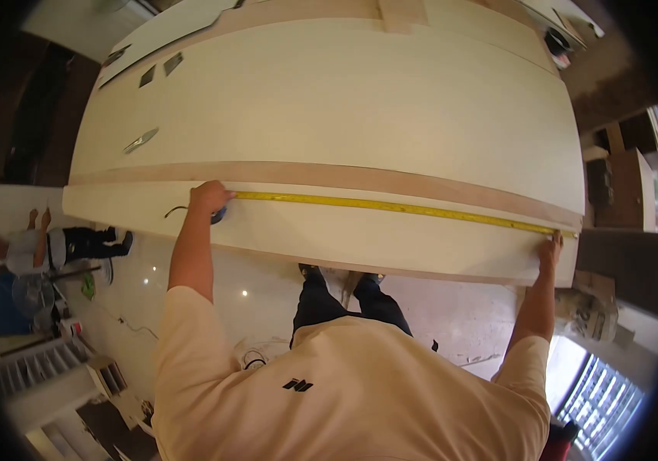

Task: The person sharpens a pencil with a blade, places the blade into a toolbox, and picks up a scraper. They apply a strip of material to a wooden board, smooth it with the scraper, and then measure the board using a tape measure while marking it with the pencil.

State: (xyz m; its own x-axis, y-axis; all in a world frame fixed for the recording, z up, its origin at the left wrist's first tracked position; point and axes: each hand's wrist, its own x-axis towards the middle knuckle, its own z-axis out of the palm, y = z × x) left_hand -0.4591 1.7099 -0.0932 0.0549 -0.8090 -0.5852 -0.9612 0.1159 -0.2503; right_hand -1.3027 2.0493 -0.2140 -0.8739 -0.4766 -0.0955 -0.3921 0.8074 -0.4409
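The yellow tape measure [398, 206] lies stretched over the near strip of the big white board [329, 107], running from about 9 o'clock to 3 o'clock, just below the bare wood band [329, 175] that crosses the board.

What could go wrong, in my judgement: the blade is long and rests flat without support from the sides. If the right hand [550, 250] lifts or slides at the board corner, the end can come loose and the blade may snap back toward the case. If the left hand [211, 197] lets the case turn a little, the blade will go oblique to the edge and the reading will be false. The board's near edge hangs over the floor, so strong pressing at this edge could also tip or bend the strip.

The left hand is at 9 o'clock, fingers curled closed over the dark tape case [218, 217], pressing it on the board; a thin cord loop [176, 210] lies just beside it. The right hand is at 3 o'clock, fingers narrow and stretched, the tips pressing the tape end on the board's corner; I cannot tell if it pinches the hook.

Another person [44, 246] is on the floor at the far 9 o'clock side.
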